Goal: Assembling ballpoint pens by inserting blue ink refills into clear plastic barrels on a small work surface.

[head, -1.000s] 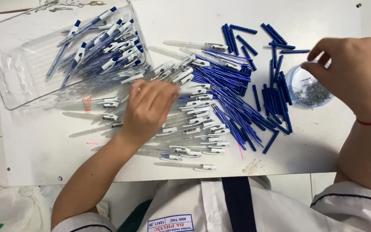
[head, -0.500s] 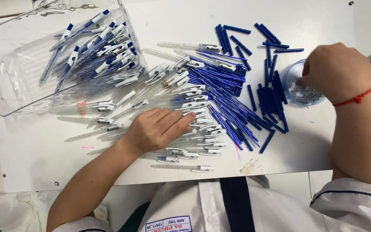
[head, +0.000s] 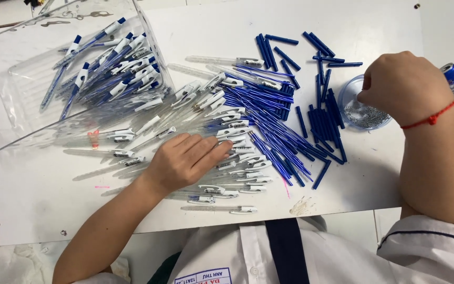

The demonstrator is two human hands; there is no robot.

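Left hand [head: 185,160] lies flat, fingers loose, on clear barrels [head: 222,131]: pick just one. Right hand [head: 403,87] pinches inside the spring cup [head: 363,113]: pinch one spring gently.

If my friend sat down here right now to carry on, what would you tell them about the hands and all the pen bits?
Left hand: lies flat, palm down, on the pile of clear plastic pen barrels with white clips; it grips nothing.
Right hand: fingers curled over the small round clear dish of tiny metal parts; whether it pinches one cannot be seen.
Thin blue refills lie fanned out mid-table, short dark blue caps beside the dish.
Done: a batch of assembled blue-and-white pens in the clear plastic tray.
Left: many loose barrels, refills and caps on the white table.
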